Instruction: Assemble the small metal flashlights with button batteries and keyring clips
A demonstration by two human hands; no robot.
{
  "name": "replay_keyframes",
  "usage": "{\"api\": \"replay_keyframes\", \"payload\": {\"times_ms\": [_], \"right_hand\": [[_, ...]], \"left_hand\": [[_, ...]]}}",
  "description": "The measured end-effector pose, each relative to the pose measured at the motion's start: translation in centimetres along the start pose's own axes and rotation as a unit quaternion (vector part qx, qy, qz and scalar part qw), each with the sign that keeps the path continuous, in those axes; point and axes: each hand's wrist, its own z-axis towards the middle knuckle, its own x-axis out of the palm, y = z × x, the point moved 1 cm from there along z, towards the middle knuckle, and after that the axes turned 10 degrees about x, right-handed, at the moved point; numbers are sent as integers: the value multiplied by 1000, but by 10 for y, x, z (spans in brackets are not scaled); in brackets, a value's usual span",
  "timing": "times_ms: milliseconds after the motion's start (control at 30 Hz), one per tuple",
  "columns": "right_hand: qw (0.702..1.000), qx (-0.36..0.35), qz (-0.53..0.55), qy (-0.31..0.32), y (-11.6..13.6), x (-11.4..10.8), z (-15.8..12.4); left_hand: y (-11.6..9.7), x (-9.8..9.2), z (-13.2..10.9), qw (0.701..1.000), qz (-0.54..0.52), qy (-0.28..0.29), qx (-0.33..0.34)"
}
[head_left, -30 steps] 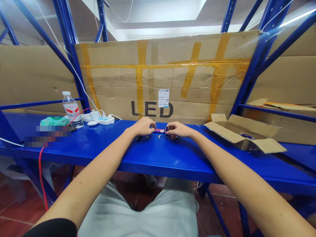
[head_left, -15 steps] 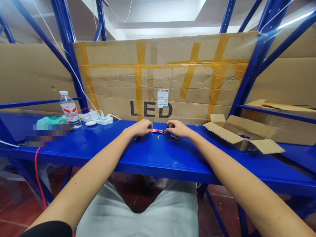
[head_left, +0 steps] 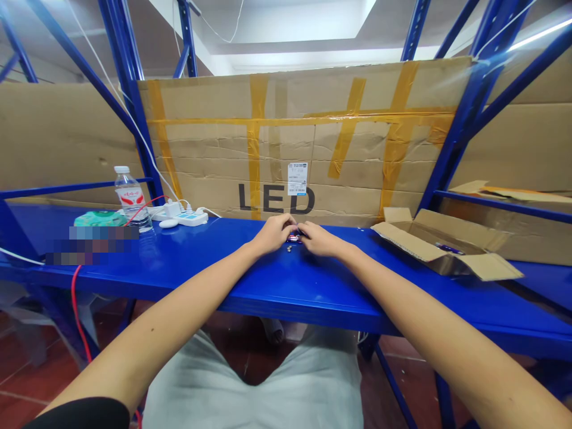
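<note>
My left hand (head_left: 276, 233) and my right hand (head_left: 320, 238) are close together over the blue table, with fingertips almost meeting. Both hands have curled, pinching fingers. What sits in their grip is mostly hidden and too small to name. Just below and between the fingertips shows a shiny red-purple tube-like piece (head_left: 294, 238), partly covered by the hands. A few tiny silver pieces (head_left: 289, 248) lie on the table right in front of it.
An opened cardboard box (head_left: 404, 243) with a dark blue slim object (head_left: 449, 248) inside stands at right. To the left are a water bottle (head_left: 133, 199), a power strip (head_left: 192, 218) and a green packet (head_left: 96, 218). A large cardboard panel (head_left: 214, 161) backs the blue table (head_left: 268, 289).
My left hand has moved right, closing the gap to my right hand. The red tube-like piece, plainer to see before, is now largely covered. The view has shifted slightly.
</note>
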Motion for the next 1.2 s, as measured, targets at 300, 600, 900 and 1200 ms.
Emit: {"api": "replay_keyframes", "payload": {"times_ms": [300,600,900,1200], "right_hand": [[968,-48,142,-203,1,-2,-1],[975,-75,122,-170,6,-12,-8],[987,-74,21,-139,13,-20,-14],[990,25,90,-101,12,-15,-7]], "left_hand": [[10,-2,2,971,-198,-43,-124],[4,-2,1,950,-279,-38,-138],[2,4,1,901,-390,-29,-189],[-6,-2,1,959,-265,-17,-101]]}}
